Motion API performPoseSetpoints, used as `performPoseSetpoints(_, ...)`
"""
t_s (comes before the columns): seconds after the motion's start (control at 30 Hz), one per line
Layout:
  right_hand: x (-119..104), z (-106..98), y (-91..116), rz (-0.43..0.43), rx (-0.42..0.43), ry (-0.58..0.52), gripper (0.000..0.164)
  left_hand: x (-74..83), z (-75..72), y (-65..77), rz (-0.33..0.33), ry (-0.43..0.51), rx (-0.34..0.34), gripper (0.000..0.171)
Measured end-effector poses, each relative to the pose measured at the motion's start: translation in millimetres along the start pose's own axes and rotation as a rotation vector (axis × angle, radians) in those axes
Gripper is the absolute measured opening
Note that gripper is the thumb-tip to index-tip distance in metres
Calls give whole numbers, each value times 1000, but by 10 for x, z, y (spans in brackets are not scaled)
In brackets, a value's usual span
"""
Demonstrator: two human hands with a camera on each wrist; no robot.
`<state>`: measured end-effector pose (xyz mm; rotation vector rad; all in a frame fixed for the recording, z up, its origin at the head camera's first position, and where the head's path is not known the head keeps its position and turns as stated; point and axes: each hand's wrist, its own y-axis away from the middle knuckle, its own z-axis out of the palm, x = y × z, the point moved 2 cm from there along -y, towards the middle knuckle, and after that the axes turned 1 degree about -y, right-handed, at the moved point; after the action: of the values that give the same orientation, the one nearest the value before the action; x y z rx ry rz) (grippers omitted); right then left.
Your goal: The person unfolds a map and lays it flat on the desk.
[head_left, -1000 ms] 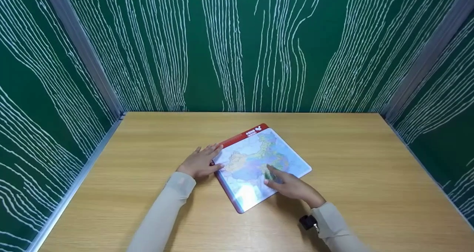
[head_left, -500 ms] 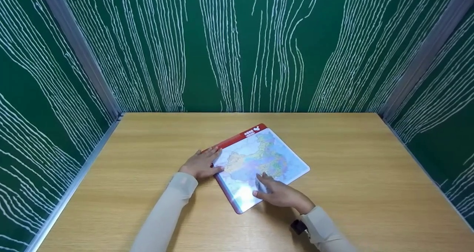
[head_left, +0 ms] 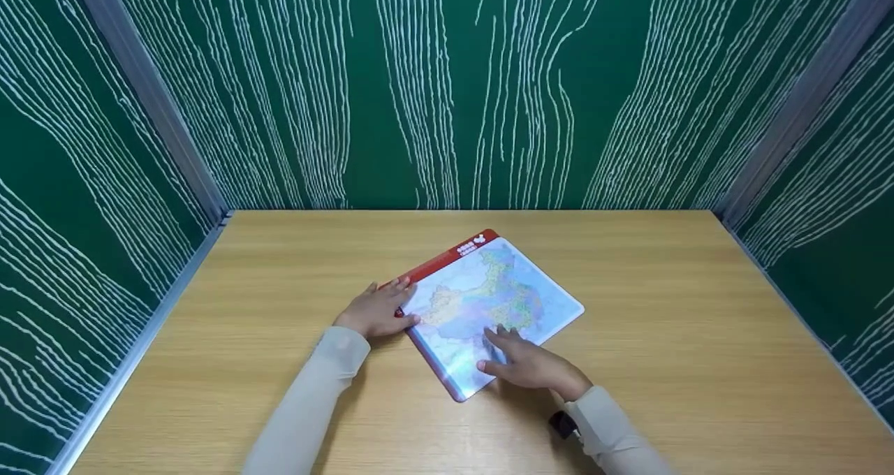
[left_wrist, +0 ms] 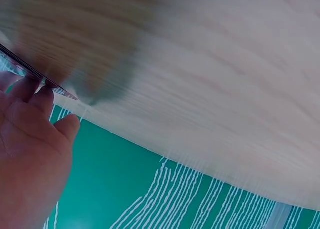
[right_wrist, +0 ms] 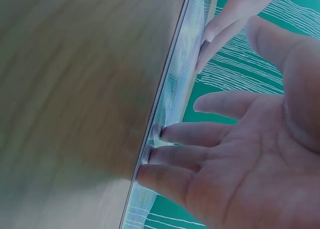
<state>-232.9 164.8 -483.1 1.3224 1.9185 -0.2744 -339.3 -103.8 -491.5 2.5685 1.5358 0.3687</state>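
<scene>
A glossy map (head_left: 454,307) with a red title strip lies askew on the wooden table, one corner pointing at me. My left hand (head_left: 376,312) rests at its left corner, fingers extended onto the red strip and the thumb on the map's margin. The left wrist view shows this hand (left_wrist: 32,144) beside the map's thin edge (left_wrist: 30,69). Over the near right edge, my right hand (head_left: 532,364) has its fingers spread, thumb apart. Seen from the right wrist, the fingertips of this hand (right_wrist: 215,149) touch the map's face (right_wrist: 187,54); nothing is gripped.
The wooden table (head_left: 670,363) extends around the map on every side. Green panels with white wavy lines (head_left: 391,112) stand behind it and at both sides, joined by grey metal posts (head_left: 150,77). A small dark device (head_left: 562,425) sits at the right cuff.
My right hand has slid left and toward me across the map, then stayed there. The map has turned slightly counterclockwise, and the bright glare on it has faded. My left hand has barely moved.
</scene>
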Motion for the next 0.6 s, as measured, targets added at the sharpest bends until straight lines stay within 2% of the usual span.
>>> performPoseSetpoints(0.37, 51, -15, -42, 64, -18, 35, 75, 18, 15, 111, -7, -21, 17, 81)
performPoseSetpoints(0.6, 34, -52, -41, 55, -25, 112, 75, 31, 31, 149, 2, 12, 28, 77)
